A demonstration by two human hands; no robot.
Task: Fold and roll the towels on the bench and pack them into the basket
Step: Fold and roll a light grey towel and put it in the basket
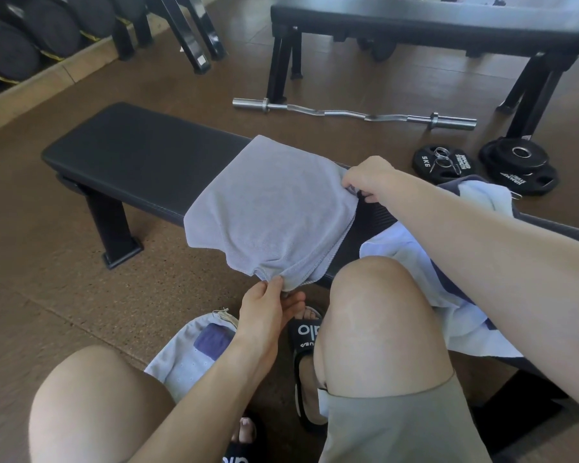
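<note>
The near weight plate (441, 164) on the floor reads "5KG" in white on its left side, and on its right side two lines of white lettering that look like "HAMMER STRENGTH", though they are small and turned sideways. The plate stack (528, 173) just right of it bears the same two-line white wording on its lower plate, equally hard to make out. The black slide (310, 332) between the knees shows white letters, seen upside down, reading roughly "alo". The other slide (239, 457) at the bottom edge shows only part of white lettering, unreadable.
</note>
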